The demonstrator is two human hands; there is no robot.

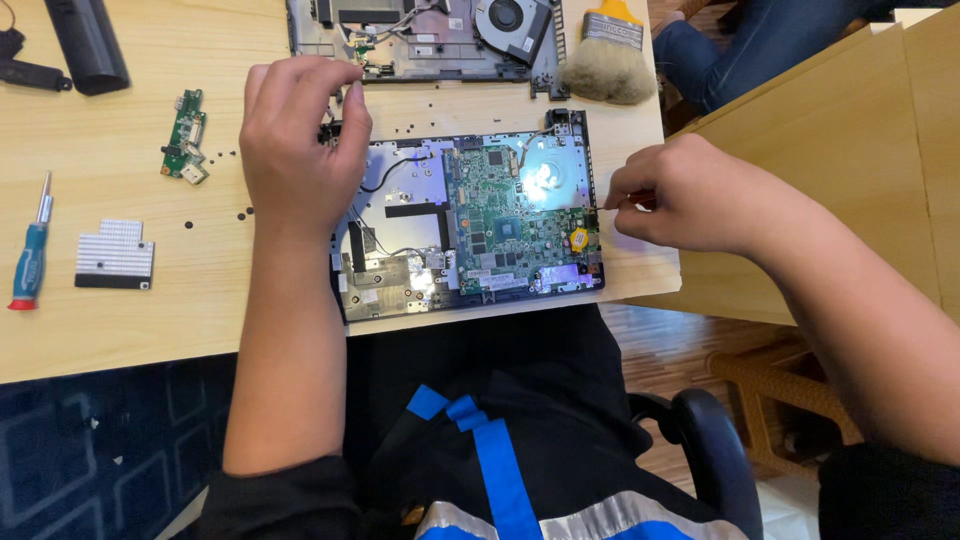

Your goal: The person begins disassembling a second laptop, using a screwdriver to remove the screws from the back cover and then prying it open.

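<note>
An opened laptop base with a green circuit board lies on the light wooden table in front of me. My left hand rests over its upper left corner, fingers curled and pinching near the hinge; what it grips is too small to see. At the base's right edge, my right hand is closed on a thin tool with a bit of red handle showing, its tip at the side of the board.
A second opened laptop part with a fan lies at the back, a paintbrush beside it. To the left are a small green board, a finned heatsink, a blue-handled screwdriver, loose black screws and a black battery.
</note>
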